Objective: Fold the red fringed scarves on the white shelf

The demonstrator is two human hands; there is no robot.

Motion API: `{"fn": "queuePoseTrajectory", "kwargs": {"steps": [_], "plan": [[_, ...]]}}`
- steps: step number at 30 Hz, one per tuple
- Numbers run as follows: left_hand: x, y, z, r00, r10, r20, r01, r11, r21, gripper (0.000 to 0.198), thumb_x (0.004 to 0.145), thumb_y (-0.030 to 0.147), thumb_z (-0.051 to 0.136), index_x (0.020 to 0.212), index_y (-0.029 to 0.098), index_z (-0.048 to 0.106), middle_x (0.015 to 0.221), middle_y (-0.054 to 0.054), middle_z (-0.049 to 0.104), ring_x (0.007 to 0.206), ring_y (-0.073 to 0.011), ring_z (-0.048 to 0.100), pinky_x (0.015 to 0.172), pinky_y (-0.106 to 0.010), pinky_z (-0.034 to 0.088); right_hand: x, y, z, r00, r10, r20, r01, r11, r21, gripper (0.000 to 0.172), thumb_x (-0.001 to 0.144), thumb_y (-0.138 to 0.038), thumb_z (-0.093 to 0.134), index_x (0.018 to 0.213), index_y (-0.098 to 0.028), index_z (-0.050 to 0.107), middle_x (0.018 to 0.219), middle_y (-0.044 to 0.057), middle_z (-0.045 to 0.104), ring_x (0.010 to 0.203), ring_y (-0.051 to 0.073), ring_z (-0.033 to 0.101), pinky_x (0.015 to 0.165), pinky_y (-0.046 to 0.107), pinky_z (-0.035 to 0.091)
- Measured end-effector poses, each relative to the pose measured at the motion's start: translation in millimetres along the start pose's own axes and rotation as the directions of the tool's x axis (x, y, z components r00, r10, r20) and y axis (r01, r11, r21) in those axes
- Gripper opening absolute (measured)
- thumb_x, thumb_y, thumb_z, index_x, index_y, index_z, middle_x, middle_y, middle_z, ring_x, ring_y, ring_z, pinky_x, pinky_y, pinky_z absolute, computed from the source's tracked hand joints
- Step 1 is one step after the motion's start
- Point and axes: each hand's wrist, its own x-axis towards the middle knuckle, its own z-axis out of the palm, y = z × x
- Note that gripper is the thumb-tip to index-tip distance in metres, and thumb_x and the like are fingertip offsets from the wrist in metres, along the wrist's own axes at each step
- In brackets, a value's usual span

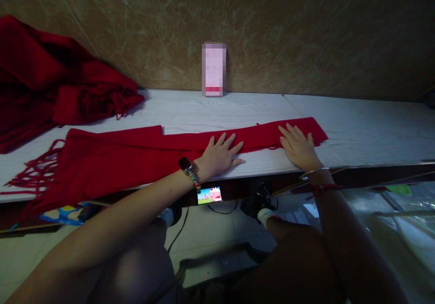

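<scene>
A brown marbled wall (pixel 272 32) backs a long white wood-grain tabletop (pixel 356 127) that runs from left to right across the view.

A long red knitted scarf (pixel 136 156) lies flat along the tabletop's near edge, its long axis parallel to that edge. Its fringed left end (pixel 30 177) spills over the near edge at the left, and its right end stops short of the tabletop's right part.

A heap of red fringed fabric (pixel 50 86) sits at the far left corner, cut off by the frame.

Both hands rest on the scarf, palms down. The left hand (pixel 219 156) lies near the scarf's middle, fingers spread and flat, grasping nothing. The right hand (pixel 299 149) lies beside it on the scarf's right end, also flat and splayed, holding nothing. Most of the scarf's length stretches away to the left of both hands, so the left hand is nearer to it.

A small upright pink item (pixel 214 68) stands at the far edge against the wall; it is blurred and cannot be identified.

A small lit phone screen (pixel 210 195) shows below the near edge. Everything under the tabletop is dim and hard to make out.
</scene>
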Motion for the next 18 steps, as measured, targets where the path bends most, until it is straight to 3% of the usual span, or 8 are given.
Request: {"fn": "queuePoseTrajectory", "kwargs": {"steps": [12,15,18], "plan": [[-7.4,-7.0,1.9,0.999,0.025,-0.046,-0.022,0.998,0.056,0.06,0.094,0.054,0.024,0.145,0.022,0.026,0.152,-0.012,0.022,0.138,-0.0331,0.021,0.107,-0.053,0.025,8.0,43.6,-0.3,0.998,0.057,-0.001,-0.057,0.998,0.016,0.048,0.091,-0.033,0.029,0.134,-0.022,0.047,0.142,0.011,0.045,0.132,0.033,0.035,0.102,0.066,0.026],[-12.8,-11.4,-0.8,1.0,0.009,-0.016,-0.009,0.999,0.05,0.061,0.094,0.055,0.024,0.145,0.021,0.026,0.152,-0.013,0.022,0.138,-0.0324,0.021,0.108,-0.052,0.024,7.1,34.5,-3.9,0.997,0.052,-0.058,-0.051,0.999,0.011,0.047,0.091,-0.033,0.031,0.133,-0.02,0.049,0.141,0.012,0.045,0.133,0.035,0.032,0.102,0.068,0.023],[-19.3,-17.7,-4.3,1.0,-0.008,0.0,0.008,1.0,0.018,0.061,0.094,0.055,0.022,0.145,0.022,0.025,0.152,-0.012,0.023,0.138,-0.0312,0.022,0.108,-0.051,0.024,5.8,7.9,-12.3,0.993,-0.029,-0.118,0.033,0.999,0.036,0.045,0.091,-0.033,0.034,0.131,-0.02,0.05,0.142,0.012,0.045,0.135,0.035,0.029,0.103,0.068,0.021]]}}
